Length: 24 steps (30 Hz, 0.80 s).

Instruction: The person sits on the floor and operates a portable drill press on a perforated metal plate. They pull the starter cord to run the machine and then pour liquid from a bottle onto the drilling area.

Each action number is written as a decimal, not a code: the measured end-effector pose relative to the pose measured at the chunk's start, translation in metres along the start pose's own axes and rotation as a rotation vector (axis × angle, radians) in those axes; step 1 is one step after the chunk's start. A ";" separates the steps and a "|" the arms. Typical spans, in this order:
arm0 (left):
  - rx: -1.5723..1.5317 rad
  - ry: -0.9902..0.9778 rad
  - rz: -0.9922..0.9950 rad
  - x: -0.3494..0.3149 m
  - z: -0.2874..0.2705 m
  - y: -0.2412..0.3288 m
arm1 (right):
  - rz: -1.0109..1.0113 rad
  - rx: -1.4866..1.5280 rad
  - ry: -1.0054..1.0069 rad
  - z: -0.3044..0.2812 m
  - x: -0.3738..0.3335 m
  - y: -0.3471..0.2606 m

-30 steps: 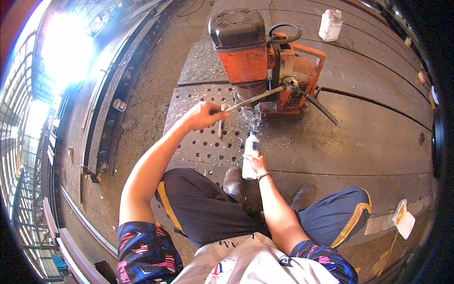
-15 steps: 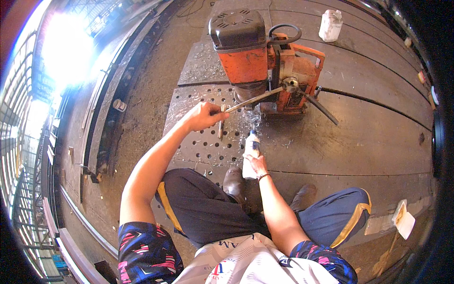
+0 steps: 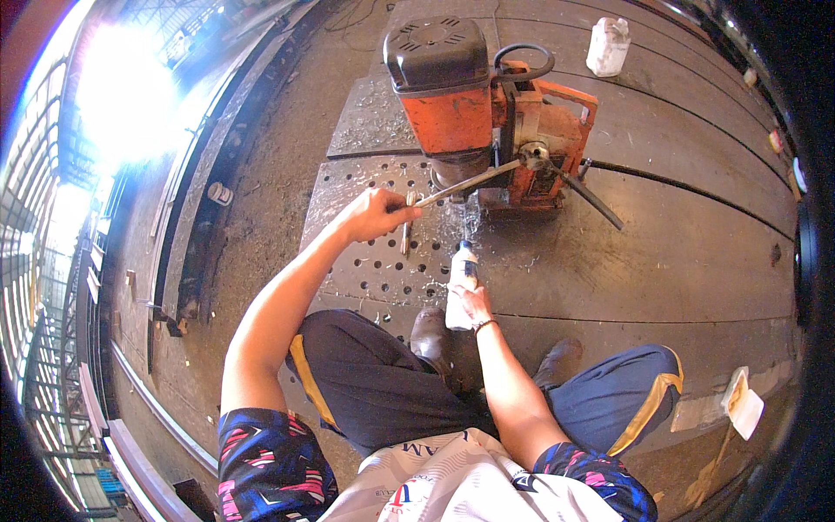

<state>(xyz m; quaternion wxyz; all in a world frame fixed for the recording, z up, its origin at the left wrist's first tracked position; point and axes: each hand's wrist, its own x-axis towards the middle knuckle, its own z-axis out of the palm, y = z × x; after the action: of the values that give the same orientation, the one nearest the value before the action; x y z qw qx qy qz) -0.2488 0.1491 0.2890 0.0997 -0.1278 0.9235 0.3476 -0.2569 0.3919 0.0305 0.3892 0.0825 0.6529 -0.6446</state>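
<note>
An orange drill press with a dark motor cap [image 3: 474,104] stands on a perforated steel plate [image 3: 374,261]. My left hand [image 3: 376,215] grips one long metal feed handle [image 3: 465,184] of the drill. My right hand [image 3: 471,303] holds a small white squeeze bottle [image 3: 460,285], its nozzle aimed at the wet spot under the drill bit [image 3: 459,209]. I am squatting, dark boots [image 3: 432,335] on the plate's near edge.
A white plastic jug [image 3: 608,45] stands behind the drill. A second drill handle [image 3: 593,198] sticks out to the right. A brush with a pale head [image 3: 741,402] lies at the lower right. Rails and a gritty floor [image 3: 261,174] run along the left.
</note>
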 end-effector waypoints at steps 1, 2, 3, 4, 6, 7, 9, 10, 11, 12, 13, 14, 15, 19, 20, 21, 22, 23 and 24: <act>0.012 0.002 0.001 -0.002 -0.002 0.003 | 0.001 0.001 -0.004 0.000 0.000 0.000; 0.024 0.004 0.004 -0.002 -0.003 0.006 | 0.001 0.003 -0.007 -0.001 0.001 0.000; 0.008 0.001 0.005 0.000 -0.001 0.002 | 0.002 0.006 -0.010 -0.002 0.001 0.000; -0.006 0.002 -0.004 0.000 0.001 -0.009 | 0.020 0.017 -0.021 0.003 -0.005 -0.004; 0.016 0.005 -0.021 0.001 0.001 -0.014 | 0.048 0.037 -0.014 0.007 -0.017 -0.014; 0.051 0.003 -0.016 0.004 0.002 -0.004 | 0.029 0.092 -0.040 0.001 -0.013 -0.012; 0.055 0.016 0.028 0.004 0.002 0.004 | -0.056 -0.029 0.011 -0.004 -0.007 -0.006; 0.049 0.018 -0.003 -0.002 0.001 0.000 | -0.050 -0.182 0.049 0.002 -0.011 -0.008; 0.039 0.021 -0.025 -0.005 -0.001 -0.004 | -0.097 -0.184 0.045 0.005 -0.011 -0.006; 0.027 0.021 -0.040 -0.005 -0.001 -0.006 | -0.146 -0.188 0.047 0.005 -0.007 -0.002; 0.025 0.022 -0.034 -0.005 -0.001 -0.005 | -0.101 -0.200 0.049 0.006 -0.002 0.003; 0.024 0.023 -0.030 -0.006 -0.002 -0.001 | -0.055 -0.210 0.049 0.006 0.005 0.009; 0.021 0.018 -0.008 -0.001 -0.001 0.008 | -0.044 -0.223 0.069 -0.003 0.020 0.023; 0.063 0.027 0.007 0.002 -0.002 0.024 | -0.020 -0.273 0.152 -0.009 0.037 0.033; 0.065 0.036 -0.031 -0.008 -0.003 0.014 | -0.003 -0.263 0.088 0.003 0.016 0.021; 0.065 0.035 -0.034 -0.009 -0.003 0.013 | -0.006 -0.252 0.061 0.002 0.011 0.015; 0.067 0.033 -0.041 -0.009 -0.004 0.012 | -0.007 -0.257 0.064 0.002 0.008 0.010; 0.073 0.030 -0.026 -0.008 -0.004 0.010 | -0.008 -0.262 0.066 0.002 0.004 0.006; 0.066 0.030 -0.026 -0.008 -0.003 0.008 | -0.008 -0.269 0.066 0.003 0.001 0.002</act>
<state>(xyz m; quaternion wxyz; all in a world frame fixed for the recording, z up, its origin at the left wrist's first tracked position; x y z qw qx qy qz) -0.2436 0.1546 0.2986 0.0943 -0.1415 0.9342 0.3137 -0.2556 0.3889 0.0288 0.3725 0.0478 0.7462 -0.5496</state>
